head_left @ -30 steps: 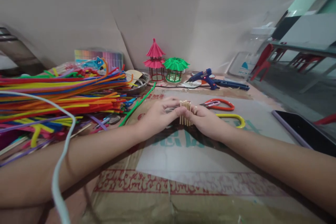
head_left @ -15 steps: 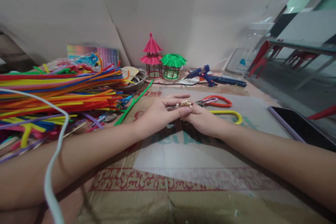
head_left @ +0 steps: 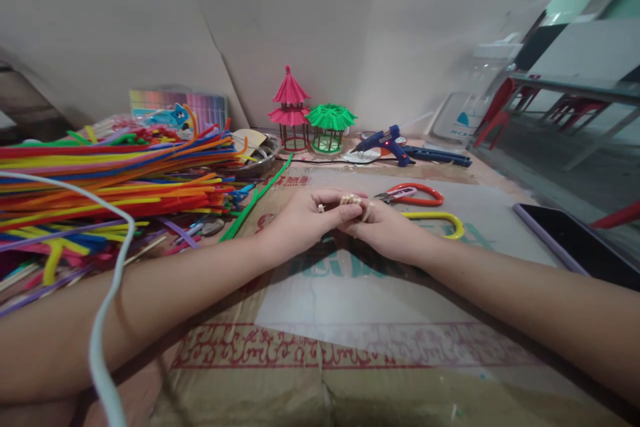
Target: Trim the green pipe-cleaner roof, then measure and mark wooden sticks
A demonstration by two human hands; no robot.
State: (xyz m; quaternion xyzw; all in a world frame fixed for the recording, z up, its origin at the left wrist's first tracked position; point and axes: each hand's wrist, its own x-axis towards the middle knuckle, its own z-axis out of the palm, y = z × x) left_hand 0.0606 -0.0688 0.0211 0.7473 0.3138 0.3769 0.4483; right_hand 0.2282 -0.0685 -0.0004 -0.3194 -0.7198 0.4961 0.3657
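Note:
Over the translucent sheet (head_left: 310, 307), my two hands meet around a small bundle of wooden sticks (head_left: 351, 199), whose pale cut ends face me. My left hand (head_left: 300, 223) is closed, its thumb pressed along the bundle's near side. My right hand (head_left: 387, 227) closes on the bundle from the other side, its fingers partly hidden behind the left ones. One separate pale stick end (head_left: 321, 208) shows in the crook of my left hand. Just beyond my right hand lie scissors with an orange handle (head_left: 427, 195) and a yellow handle (head_left: 454, 223).
Colourful pipe cleaners (head_left: 100, 180) are heaped at left, with a white cable (head_left: 107, 320) crossing in front. Behind stand a pink pavilion (head_left: 289, 107) and a green one (head_left: 330, 117). A blue glue gun (head_left: 383, 140), a clear bottle (head_left: 457, 117) and a phone (head_left: 575, 240) sit right.
My left fingers, stretched over the bundle before, now curl in around it. The separate stick end has come into view in my left hand. The view has shifted slightly.

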